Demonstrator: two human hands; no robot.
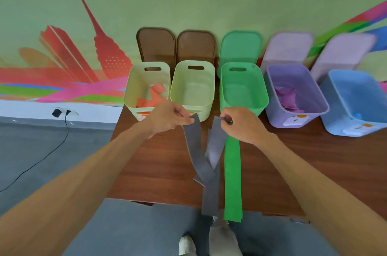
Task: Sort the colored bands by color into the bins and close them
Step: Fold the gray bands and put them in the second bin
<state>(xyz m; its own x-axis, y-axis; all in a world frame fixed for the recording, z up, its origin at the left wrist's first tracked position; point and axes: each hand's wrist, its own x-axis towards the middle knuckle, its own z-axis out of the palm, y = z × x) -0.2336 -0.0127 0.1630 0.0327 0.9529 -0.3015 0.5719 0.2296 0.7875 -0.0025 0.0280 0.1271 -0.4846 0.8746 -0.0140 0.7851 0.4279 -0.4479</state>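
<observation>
Soft, light grey cloth bands (210,197) droop past the bench's (157,161) front edge; left hand (167,117) and right hand (240,124) each pinch a top end

Over the bench (159,163), the left grip (169,117) pinches the top of a grey band (192,142). The right grip (240,124) pinches a second grey band (211,193), and a green band (232,172) hangs from beneath it. The greys cross. Five open bins (243,107) line the far edge, with lids (240,46) leaning behind.
</observation>
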